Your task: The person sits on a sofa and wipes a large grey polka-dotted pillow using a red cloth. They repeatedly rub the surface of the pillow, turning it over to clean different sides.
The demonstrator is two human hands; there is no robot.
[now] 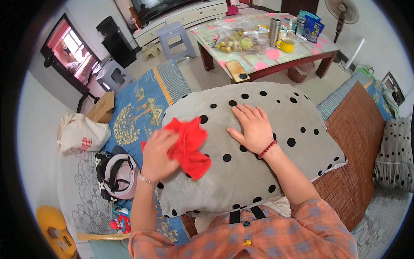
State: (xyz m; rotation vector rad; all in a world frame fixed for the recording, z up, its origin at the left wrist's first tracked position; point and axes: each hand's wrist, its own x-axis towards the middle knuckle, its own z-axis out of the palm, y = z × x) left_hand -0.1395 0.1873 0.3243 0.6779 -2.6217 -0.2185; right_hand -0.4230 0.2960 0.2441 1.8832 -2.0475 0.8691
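A large grey cushion (207, 168) with black dots lies across my lap. My left hand (159, 154), a bit blurred, grips a bunched red cloth (190, 145) over the cushion's left part. Some of the cloth spreads out to the right of my fingers. Flat on the middle of the cushion rests my right hand (254, 129), fingers slightly apart, with nothing in it. A dark red bead bracelet (267, 149) circles that wrist.
Ahead stands a low table (258, 64) with a phone (237, 70), bagged fruit (239, 42), a steel flask (275, 32) and a yellow mug (286, 45). To my left lie a white cloth bag (82, 131) and a pink visor cap (121, 176). A second dotted cushion (394, 155) is at right.
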